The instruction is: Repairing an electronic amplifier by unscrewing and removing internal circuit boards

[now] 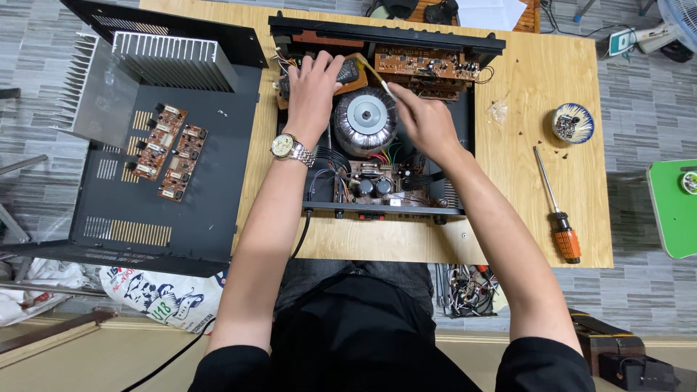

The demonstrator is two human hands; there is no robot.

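Grey plank flooring surrounds a light wooden desk (537,80), seen from above by a seated person. An open black amplifier chassis (377,207) sits at the middle of the desk, reaching from the far edge almost to the near edge, with a round silver transformer (365,120) at its centre and brown circuit boards (425,65) along its far side.

The left hand (314,87), with a metal wristwatch (290,147) on the wrist, lies palm down inside the chassis near its far left corner; its fingers (323,64) are spread and rest on a dark component (348,71) on an orange-brown board (whether they grip it cannot be told). The right hand (425,120) hovers just right of the transformer, fingers pinched closed around a thin pale tool (374,76) whose tip points toward the left fingers and ends just beside them.

Toward the desk's right edge lie an orange-handled screwdriver (557,207) and a small bowl of screws (573,122). Overhanging the left edge is the removed black cover (189,210) carrying two small boards (170,151) and a finned heatsink (170,62).
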